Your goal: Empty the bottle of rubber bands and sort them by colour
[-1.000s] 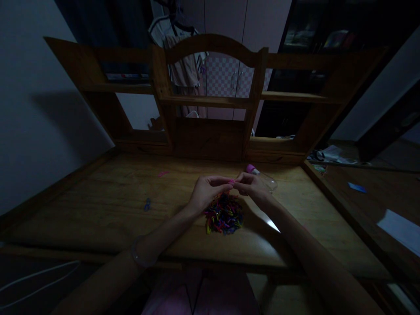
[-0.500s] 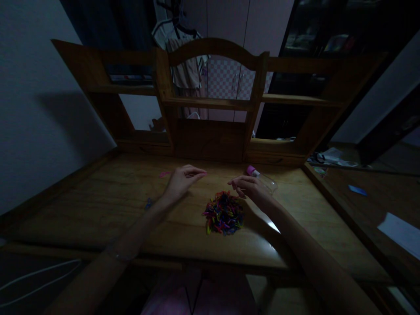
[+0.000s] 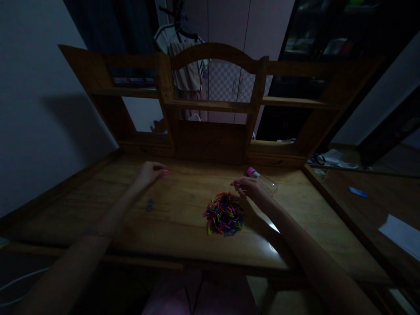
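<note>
A heap of small coloured bands [image 3: 224, 213] lies on the wooden desk [image 3: 183, 227] in front of me. My left hand [image 3: 150, 171] is stretched out to the far left of the desk, fingers closed in a pinch on a small pink piece. My right hand [image 3: 251, 187] hovers just behind the right side of the heap, fingers loosely curled; I cannot make out anything in them. A clear bottle with a pink cap [image 3: 262, 179] lies on its side just behind my right hand.
A small blue piece [image 3: 149, 204] lies on the desk left of the heap. A wooden hutch with shelves [image 3: 210, 105] rises along the desk's back edge. A second dark table [image 3: 374, 205] with papers stands at the right. The room is dim.
My hands were together above the heap holding a pink piece. My left hand has carried it away to the far left of the desk. My right hand stayed by the heap.
</note>
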Available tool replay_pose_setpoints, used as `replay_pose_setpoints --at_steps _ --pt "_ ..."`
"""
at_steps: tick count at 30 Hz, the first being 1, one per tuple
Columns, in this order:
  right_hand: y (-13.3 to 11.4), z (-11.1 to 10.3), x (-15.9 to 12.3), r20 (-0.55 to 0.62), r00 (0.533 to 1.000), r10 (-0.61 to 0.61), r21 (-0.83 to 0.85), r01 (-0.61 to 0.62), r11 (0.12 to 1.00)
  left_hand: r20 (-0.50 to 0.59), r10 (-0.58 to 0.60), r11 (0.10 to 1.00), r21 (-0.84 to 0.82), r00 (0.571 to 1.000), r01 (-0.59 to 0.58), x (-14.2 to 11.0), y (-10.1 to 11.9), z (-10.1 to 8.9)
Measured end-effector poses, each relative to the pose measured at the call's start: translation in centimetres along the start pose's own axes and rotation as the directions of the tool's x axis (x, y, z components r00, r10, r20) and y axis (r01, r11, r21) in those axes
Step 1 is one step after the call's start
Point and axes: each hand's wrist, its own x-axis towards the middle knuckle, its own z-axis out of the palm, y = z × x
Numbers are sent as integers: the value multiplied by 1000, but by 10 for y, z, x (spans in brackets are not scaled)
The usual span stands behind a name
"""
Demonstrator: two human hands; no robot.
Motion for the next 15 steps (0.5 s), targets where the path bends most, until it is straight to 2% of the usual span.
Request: replay_pose_setpoints --at_steps 3,7,9,12,15 --pt "-1 -1 0 1 1000 3 5 -3 1000 22 130 971 201 991 -132 -1 -1 -7" --pt "0 0 -1 -12 1000 -13 3 13 1000 -16 192 944 276 981 -180 -10 9 -13" --pt "1 1 -1 -20 999 -25 2 25 1000 -16 258 928 283 966 -243 -20 24 -10" --pt "1 0 -1 -35 999 -18 -2 18 1000 44 401 887 230 915 -400 -43 57 3" --pt "1 -1 1 -47 999 1 6 -1 1000 200 481 858 93 854 -505 -76 95 25"
